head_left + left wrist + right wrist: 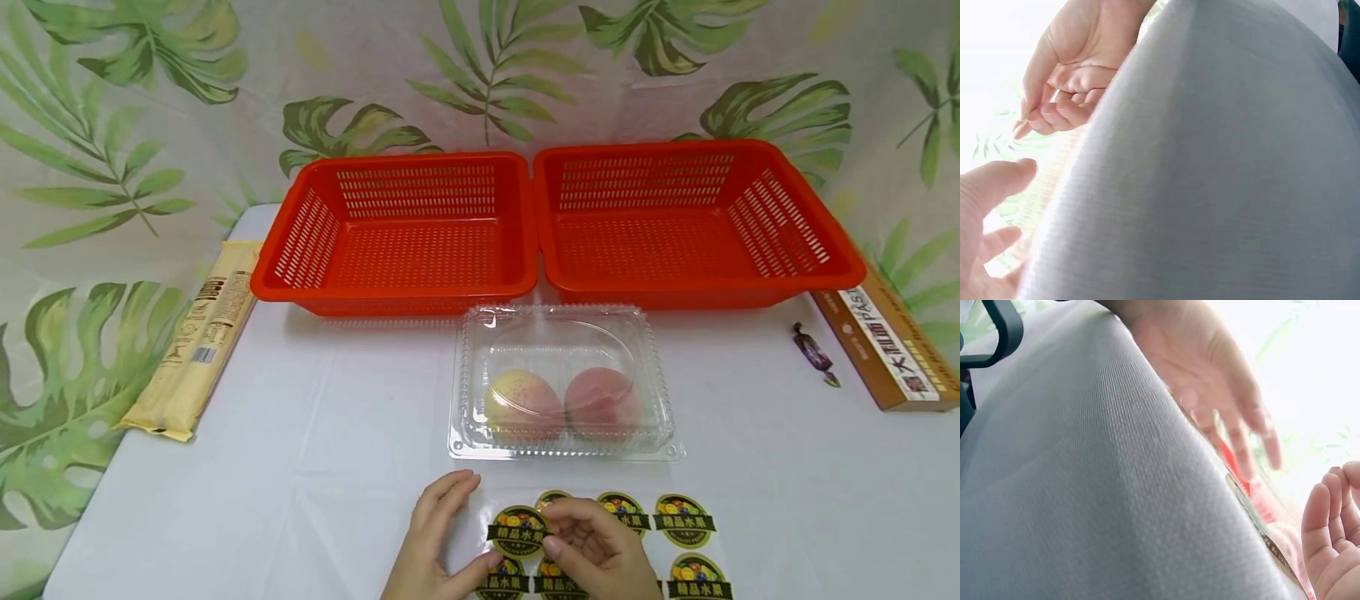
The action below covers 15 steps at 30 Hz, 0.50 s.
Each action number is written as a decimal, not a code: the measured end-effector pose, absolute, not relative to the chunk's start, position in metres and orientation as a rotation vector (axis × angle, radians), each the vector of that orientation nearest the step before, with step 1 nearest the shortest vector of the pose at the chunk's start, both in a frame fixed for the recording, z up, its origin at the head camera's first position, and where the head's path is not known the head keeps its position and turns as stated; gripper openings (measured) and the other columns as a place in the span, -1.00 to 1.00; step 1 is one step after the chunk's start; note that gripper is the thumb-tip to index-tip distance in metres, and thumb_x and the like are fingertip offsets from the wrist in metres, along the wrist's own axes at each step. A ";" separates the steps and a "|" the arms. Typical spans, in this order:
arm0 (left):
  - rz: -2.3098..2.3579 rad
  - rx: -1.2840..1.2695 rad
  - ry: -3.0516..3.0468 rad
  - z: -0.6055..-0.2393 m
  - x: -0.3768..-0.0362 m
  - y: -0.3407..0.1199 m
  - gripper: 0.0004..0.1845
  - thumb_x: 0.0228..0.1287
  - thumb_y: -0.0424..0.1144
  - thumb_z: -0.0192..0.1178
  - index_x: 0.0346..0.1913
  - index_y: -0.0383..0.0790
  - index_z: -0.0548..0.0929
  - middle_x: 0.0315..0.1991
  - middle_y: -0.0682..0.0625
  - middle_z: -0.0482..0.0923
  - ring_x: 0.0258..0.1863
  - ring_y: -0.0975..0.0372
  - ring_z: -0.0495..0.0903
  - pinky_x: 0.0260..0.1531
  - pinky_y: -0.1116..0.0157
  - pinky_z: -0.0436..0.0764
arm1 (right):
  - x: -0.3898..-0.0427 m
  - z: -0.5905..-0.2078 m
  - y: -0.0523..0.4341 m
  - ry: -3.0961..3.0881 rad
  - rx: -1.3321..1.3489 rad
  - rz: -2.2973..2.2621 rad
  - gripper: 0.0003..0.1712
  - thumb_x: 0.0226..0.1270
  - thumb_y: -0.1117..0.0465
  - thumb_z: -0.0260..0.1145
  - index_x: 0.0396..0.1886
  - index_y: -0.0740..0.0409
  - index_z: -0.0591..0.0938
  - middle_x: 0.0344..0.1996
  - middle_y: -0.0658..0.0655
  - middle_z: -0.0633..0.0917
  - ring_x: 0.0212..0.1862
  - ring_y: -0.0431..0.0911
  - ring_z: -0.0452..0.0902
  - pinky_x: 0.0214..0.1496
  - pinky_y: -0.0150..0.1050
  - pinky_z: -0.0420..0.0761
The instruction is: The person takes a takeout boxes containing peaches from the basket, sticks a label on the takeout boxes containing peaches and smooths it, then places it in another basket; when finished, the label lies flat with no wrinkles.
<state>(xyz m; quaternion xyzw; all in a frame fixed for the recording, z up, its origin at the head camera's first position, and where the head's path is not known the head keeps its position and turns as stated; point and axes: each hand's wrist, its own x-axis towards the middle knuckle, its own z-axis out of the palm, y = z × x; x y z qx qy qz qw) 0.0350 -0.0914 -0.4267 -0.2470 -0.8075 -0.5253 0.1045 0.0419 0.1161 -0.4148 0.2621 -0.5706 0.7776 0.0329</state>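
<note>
My right hand (pixel 600 550) pinches the right edge of a round black-and-gold fruit sticker (pixel 517 532) between thumb and forefinger. The lifted sticker overlaps others on the sticker sheet (pixel 708 554) below it. To its left is my left hand (pixel 435 542), thumb and fingers apart and holding nothing. Its thumb tip is by the sheet's left side; whether it touches is unclear. Beyond both hands sits a closed clear plastic clamshell box (pixel 566 333) with two peaches (pixel 525 406) inside. In the left wrist view, both hands appear past the blurred table edge.
Two red plastic baskets (pixel 397 296) stand side by side at the back. At the left lies a tan pasta packet (pixel 198 342). On the right are a purple-wrapped candy (pixel 813 350) and a brown pasta box (pixel 885 346). A white cloth (pixel 337 400) covers the table.
</note>
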 end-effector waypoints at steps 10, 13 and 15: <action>-2.170 -0.985 -2.023 -0.406 0.036 -0.089 -0.47 0.00 -0.70 0.12 0.11 -0.40 0.39 -0.22 -0.21 0.48 -0.24 0.18 0.54 -0.27 0.24 0.56 | 0.049 -0.412 0.122 -1.893 0.857 2.258 -0.41 -0.04 0.79 0.05 0.03 0.36 0.43 -0.25 0.07 0.56 -0.30 -0.19 0.50 -0.41 -0.27 0.54; -2.248 -1.026 -1.978 -0.397 0.035 -0.088 -0.54 0.02 -0.72 0.08 0.03 -0.38 0.46 -0.24 -0.23 0.49 -0.24 0.20 0.54 -0.31 0.22 0.58 | 0.050 -0.405 0.127 -1.924 0.927 2.181 -0.40 -0.07 0.79 0.09 0.01 0.35 0.45 -0.24 0.10 0.57 -0.35 -0.16 0.49 -0.46 -0.25 0.52; -2.240 -1.108 -1.974 -0.390 0.032 -0.087 -0.59 0.02 -0.71 0.09 -0.02 -0.40 0.49 -0.25 -0.23 0.50 -0.25 0.18 0.55 -0.32 0.22 0.58 | 0.050 -0.399 0.131 -1.901 1.004 2.125 -0.44 -0.07 0.76 0.13 0.00 0.38 0.45 -0.26 0.15 0.57 -0.38 -0.12 0.46 -0.47 -0.25 0.50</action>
